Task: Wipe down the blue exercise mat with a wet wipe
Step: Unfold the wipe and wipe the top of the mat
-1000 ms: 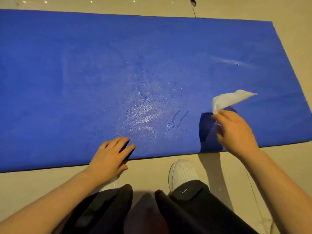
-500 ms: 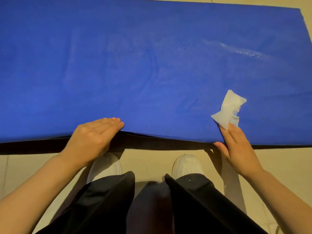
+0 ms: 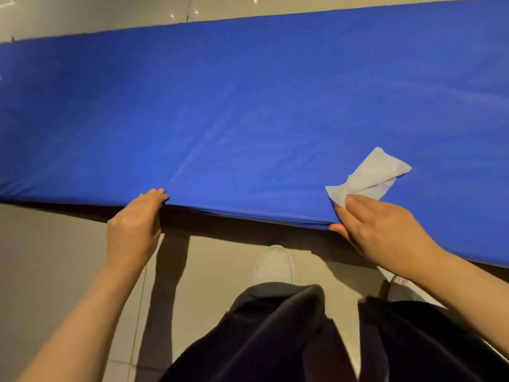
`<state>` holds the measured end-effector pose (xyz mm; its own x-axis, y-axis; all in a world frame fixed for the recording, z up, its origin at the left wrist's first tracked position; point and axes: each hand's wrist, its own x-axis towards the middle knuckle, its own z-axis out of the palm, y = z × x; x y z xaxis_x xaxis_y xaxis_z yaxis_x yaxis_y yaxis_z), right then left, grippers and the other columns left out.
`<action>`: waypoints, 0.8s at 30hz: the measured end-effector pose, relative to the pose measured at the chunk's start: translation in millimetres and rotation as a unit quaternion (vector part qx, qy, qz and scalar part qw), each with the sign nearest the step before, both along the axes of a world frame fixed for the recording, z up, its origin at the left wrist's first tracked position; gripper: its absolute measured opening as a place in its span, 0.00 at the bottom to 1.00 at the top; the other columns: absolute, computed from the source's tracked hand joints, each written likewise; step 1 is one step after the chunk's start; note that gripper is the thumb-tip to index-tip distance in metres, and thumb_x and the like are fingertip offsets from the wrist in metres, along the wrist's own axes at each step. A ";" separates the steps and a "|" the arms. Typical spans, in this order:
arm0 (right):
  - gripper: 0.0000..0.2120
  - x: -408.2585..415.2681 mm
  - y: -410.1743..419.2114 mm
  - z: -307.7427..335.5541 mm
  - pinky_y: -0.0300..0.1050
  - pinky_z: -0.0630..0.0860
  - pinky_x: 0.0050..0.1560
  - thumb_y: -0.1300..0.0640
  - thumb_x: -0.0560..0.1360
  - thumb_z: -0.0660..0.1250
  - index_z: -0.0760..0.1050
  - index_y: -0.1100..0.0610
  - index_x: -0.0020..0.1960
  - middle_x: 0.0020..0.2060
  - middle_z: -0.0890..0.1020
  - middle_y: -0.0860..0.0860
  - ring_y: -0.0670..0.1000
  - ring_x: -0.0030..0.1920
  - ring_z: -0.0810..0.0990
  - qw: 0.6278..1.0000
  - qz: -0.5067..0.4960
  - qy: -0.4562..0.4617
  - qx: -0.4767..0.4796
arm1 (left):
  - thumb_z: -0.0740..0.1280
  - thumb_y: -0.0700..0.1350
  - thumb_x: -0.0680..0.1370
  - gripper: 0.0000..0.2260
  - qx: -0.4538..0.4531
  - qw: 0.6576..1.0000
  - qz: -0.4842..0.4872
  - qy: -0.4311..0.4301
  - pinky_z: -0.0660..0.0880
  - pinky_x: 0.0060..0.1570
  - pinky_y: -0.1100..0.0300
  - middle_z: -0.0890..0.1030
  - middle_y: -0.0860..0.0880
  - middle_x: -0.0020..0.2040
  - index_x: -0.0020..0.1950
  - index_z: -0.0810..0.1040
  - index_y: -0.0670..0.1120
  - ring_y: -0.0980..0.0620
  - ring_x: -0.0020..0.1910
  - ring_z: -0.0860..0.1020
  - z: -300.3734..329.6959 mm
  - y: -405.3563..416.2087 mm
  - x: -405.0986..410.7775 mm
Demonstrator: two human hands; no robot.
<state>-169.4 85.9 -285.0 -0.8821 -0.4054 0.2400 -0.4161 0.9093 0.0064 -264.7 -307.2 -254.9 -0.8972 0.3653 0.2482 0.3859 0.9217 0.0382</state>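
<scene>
The blue exercise mat point(image 3: 248, 111) stretches across the floor, and its near edge is raised off the tiles with a dark shadow beneath. My left hand point(image 3: 135, 227) grips that raised edge, fingertips on top of the mat. My right hand point(image 3: 380, 230) holds the same edge further right, with the thumb under the mat and the fingers on top. Those fingers pin a crumpled white wet wipe point(image 3: 371, 175) against the mat's surface.
Beige floor tiles point(image 3: 55, 257) lie in front of the mat and beyond its far edge. My white shoe point(image 3: 275, 266) and black trouser legs point(image 3: 275, 340) are just below the lifted edge.
The mat's near edge has risen off the floor. My left hand went from lying flat at the edge to gripping it, and my right hand took hold of the edge with the wipe.
</scene>
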 end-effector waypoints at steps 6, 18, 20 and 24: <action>0.16 -45.0 -81.9 0.8 0.45 0.69 0.23 0.51 0.71 0.73 0.78 0.61 0.32 0.27 0.75 0.58 0.57 0.26 0.74 0.993 0.113 -0.038 0.026 | 0.65 0.41 0.80 0.15 0.040 0.963 0.164 -0.211 0.74 0.55 0.46 0.78 0.41 0.63 0.67 0.75 0.41 0.39 0.60 0.77 -17.5 -9.0 9.1; 0.22 5.2 -7.3 20.1 0.45 0.71 0.24 0.44 0.75 0.63 0.79 0.61 0.56 0.42 0.82 0.56 0.59 0.38 0.81 0.992 -0.070 -0.092 -0.059 | 0.81 0.30 0.60 0.30 -0.051 0.984 -0.137 -0.101 0.78 0.50 0.38 0.82 0.39 0.58 0.62 0.80 0.39 0.36 0.55 0.81 -51.0 26.3 2.9; 0.24 26.5 30.7 37.7 0.48 0.76 0.28 0.45 0.77 0.58 0.78 0.62 0.59 0.48 0.82 0.58 0.62 0.43 0.81 0.985 -0.141 -0.084 -0.058 | 0.79 0.29 0.62 0.30 -0.037 0.987 -0.129 -0.084 0.76 0.54 0.38 0.81 0.38 0.60 0.63 0.79 0.38 0.36 0.57 0.81 -49.5 25.1 2.7; 0.25 60.1 75.1 68.8 0.50 0.78 0.33 0.45 0.77 0.58 0.78 0.65 0.58 0.48 0.82 0.62 0.65 0.44 0.81 0.974 -0.216 -0.068 -0.014 | 0.73 0.29 0.71 0.23 -0.021 0.988 -0.145 -0.056 0.73 0.57 0.37 0.79 0.36 0.61 0.65 0.78 0.39 0.34 0.58 0.79 -47.9 23.1 1.4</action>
<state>-109.3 161.0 -216.2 -0.9933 0.0165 0.1142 0.0110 0.9987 -0.0492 -263.2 -284.1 -302.8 -0.7741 0.6187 0.1337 0.6295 0.7747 0.0598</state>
